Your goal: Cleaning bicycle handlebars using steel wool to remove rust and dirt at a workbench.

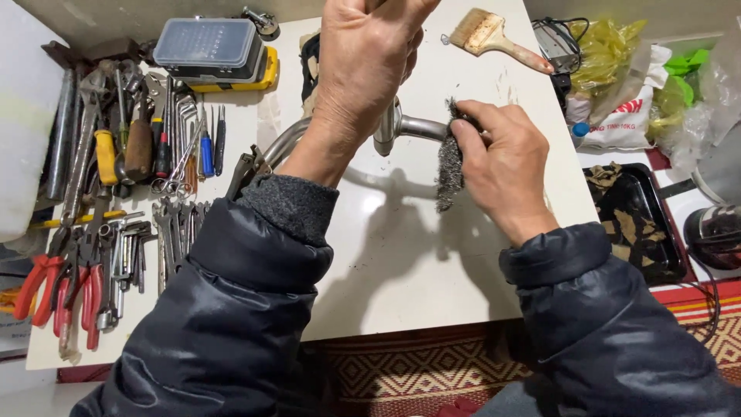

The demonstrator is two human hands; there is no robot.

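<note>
At nine o'clock, red-handled pliers and steel wrenches lie on the white tabletop. At centre, the left hand is closed around a curved grey metal tube. Toward three o'clock, the right hand pinches a grey steel-wool pad against it. At one o'clock lies a wooden paintbrush.
</note>
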